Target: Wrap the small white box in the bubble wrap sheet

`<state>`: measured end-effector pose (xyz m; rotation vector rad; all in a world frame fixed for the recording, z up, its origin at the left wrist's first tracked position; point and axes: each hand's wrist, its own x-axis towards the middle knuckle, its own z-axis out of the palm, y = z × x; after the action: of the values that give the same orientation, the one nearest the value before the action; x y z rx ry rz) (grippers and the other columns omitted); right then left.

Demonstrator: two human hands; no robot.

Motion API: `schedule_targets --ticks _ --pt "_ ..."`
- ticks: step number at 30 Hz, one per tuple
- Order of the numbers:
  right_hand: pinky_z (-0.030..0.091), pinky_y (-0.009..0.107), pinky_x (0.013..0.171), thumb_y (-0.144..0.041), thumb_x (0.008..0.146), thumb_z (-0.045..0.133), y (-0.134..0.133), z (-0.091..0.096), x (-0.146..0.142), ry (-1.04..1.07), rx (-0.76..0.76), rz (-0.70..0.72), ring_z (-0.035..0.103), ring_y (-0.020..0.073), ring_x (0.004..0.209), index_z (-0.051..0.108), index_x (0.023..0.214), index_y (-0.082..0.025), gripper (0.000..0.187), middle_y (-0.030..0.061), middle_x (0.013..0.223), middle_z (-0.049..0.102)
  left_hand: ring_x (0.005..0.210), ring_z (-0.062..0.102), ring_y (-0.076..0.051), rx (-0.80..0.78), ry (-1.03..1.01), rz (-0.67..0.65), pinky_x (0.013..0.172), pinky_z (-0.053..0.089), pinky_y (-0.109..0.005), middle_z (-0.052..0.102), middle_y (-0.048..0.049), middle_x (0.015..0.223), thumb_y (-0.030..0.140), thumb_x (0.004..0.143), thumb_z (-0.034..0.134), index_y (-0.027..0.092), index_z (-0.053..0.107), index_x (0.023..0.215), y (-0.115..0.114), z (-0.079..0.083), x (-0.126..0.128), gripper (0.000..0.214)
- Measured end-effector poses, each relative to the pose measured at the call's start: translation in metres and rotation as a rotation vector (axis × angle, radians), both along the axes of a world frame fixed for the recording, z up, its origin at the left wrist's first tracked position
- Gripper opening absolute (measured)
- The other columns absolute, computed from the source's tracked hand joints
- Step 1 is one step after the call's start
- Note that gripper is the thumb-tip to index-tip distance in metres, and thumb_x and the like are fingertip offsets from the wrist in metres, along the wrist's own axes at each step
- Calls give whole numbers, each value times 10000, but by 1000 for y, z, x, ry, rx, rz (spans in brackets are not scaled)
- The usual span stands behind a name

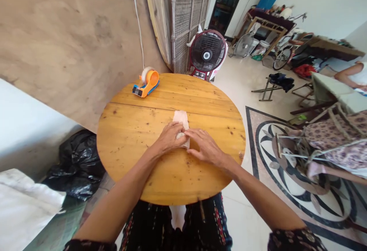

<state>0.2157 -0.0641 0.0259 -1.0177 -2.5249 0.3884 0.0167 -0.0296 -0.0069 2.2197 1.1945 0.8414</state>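
Note:
A small pale pink folded cloth (181,119) lies at the middle of the round wooden table (129,128). My left hand (169,138) rests on its near end, fingers curled and pressing down on it. From the right, my right hand (205,148) meets the same end, its fingers pinching the cloth's edge. The near part of the cloth is hidden under both hands. An orange and blue tape dispenser (146,83) sits apart at the table's far left edge.
A red standing fan (207,54) is just beyond the table. Black plastic bags (77,165) lie on the floor at left, beside a white sheet (25,205). A drying rack with patterned fabric (323,148) stands at right. Another person's arm (348,73) shows at far right.

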Motion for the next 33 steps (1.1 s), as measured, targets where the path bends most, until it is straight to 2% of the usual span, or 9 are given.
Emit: schedule_targets --ticks 4,9,15,17,19,23,26,29,33 --pt "399 451 994 -278 809 629 2 -16 -13 -16 75 5 489 281 1216 452 1332 -177 561 147 1350 529 1028 561 -223 -22 -6 20 984 425 -372 655 -30 907 267 796 513 209 611 766 -1 1 0 118" --pt "426 432 916 -284 834 613 5 -27 -21 93 151 -43 530 278 1156 494 1275 -169 471 152 1268 588 1106 539 -237 -65 3 49 1031 396 -381 665 -49 993 281 780 524 202 629 799 -2 1 1 133" --pt "437 403 931 -226 806 625 11 -29 -23 168 81 -58 583 242 1102 583 1172 -184 371 123 1201 637 1238 471 -292 -177 -18 22 1090 345 -432 609 -99 1221 378 756 568 185 651 858 0 3 -5 233" --pt "438 403 946 -215 779 640 14 -25 -23 176 32 -75 591 240 1101 609 1149 -190 372 116 1193 645 1297 419 -310 -265 -51 -11 1112 318 -449 553 -108 1320 449 767 569 187 664 938 0 6 -11 327" --pt "436 401 961 -216 746 666 18 -19 -22 172 -41 -89 594 245 1107 633 1130 -184 386 113 1195 648 1335 387 -293 -345 -120 -37 1136 287 -442 514 -94 1381 488 835 484 199 662 1029 1 8 -17 391" --pt "454 351 925 -222 690 715 32 -3 -22 171 -276 -84 616 235 1055 663 1107 -181 422 82 1156 669 1299 442 -247 -410 -239 10 1129 303 -397 537 -99 1362 441 936 300 175 615 1178 3 7 -21 478" --pt "460 318 875 -247 672 733 45 3 -20 173 -460 -94 631 215 972 681 1070 -191 405 41 1070 692 1258 474 -256 -385 -250 29 1109 320 -398 575 -116 1307 422 945 271 140 618 1164 5 6 -20 498" --pt "465 290 808 -296 681 729 56 2 -18 215 -624 -79 634 197 881 690 1012 -170 356 14 952 696 1168 528 -241 -365 -285 -7 1060 365 -382 629 -85 1207 415 952 266 166 624 1122 4 9 -20 468" --pt "451 262 733 -366 745 674 65 5 -16 207 -704 8 609 183 836 688 969 -168 300 5 874 665 1055 564 -217 -409 -375 -37 945 423 -331 637 -54 1138 416 948 310 188 601 1116 2 15 -23 406"
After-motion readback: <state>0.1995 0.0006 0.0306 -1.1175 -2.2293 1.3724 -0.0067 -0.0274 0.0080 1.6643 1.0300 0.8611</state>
